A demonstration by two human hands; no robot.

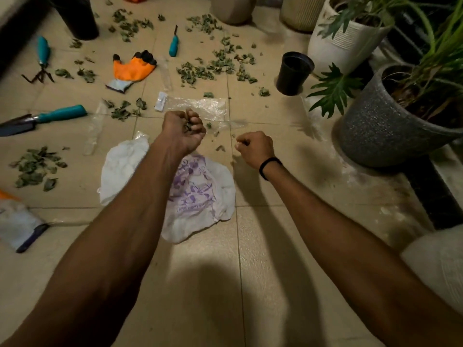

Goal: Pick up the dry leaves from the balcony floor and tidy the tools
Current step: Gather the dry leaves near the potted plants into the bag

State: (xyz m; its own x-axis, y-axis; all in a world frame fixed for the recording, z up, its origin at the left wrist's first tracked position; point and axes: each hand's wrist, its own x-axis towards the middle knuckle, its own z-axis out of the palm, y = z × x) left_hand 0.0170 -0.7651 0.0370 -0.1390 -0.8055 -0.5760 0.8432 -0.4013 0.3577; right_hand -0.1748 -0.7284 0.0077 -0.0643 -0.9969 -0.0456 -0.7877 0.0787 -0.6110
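Note:
My left hand [184, 128] is curled round a clump of dry leaves, held above the far edge of a crumpled white plastic bag [200, 196] with purple print. My right hand [254, 147] hovers to the right of it with curled fingers; its fingertips seem to pinch a small leaf scrap. Dry leaves lie scattered over the tiles, in a patch [213, 66] further out and a pile [35, 167] at the left. Teal-handled tools lie about: a trowel [50, 116], a hand rake [42, 56] and a small weeder [173, 43].
An orange glove [131, 68] lies ahead, a second glove [17, 221] at the left edge. Clear plastic wrappers [198, 105] lie beyond my hands. A small black pot [294, 72], a grey planter [390, 121] and white planters [343, 38] line the right side.

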